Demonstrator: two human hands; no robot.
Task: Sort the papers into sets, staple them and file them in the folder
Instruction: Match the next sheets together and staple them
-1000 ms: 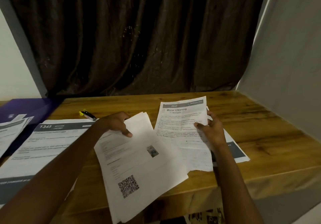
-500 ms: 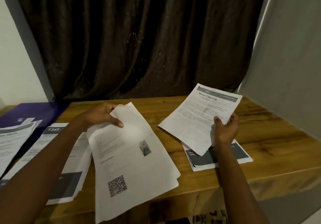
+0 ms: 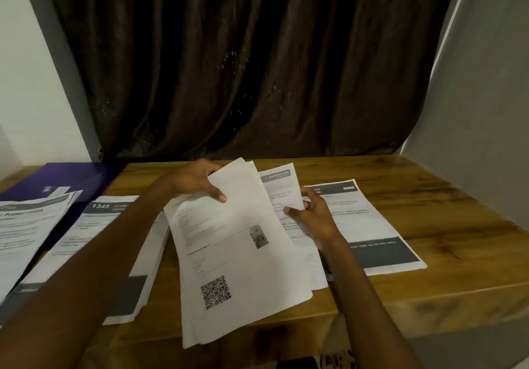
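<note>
My left hand [image 3: 197, 181] grips the top edge of a thick stack of white papers [image 3: 237, 257] whose top sheet carries a small photo and a QR code. The stack tilts over the wooden table's front edge. My right hand [image 3: 310, 217] pinches the edge of a single printed sheet [image 3: 282, 189] just behind the stack. One sorted pile [image 3: 375, 225] with a dark footer band lies flat to the right. A pile headed 1345 [image 3: 114, 225] lies to the left, partly under my left arm. A further pile [image 3: 25, 225] rests on the purple folder [image 3: 71, 178] at the far left.
The wooden table [image 3: 429, 197] ends at a grey wall on the right and a dark curtain [image 3: 243, 68] behind. Bare wood shows at the back right and along the front right edge. No stapler is in sight.
My right hand has come back from the right side to the held stack, and the Mirror Cleaning sheet it held is gone from it; it now pinches another sheet. The left hand's stack shifted slightly right.
</note>
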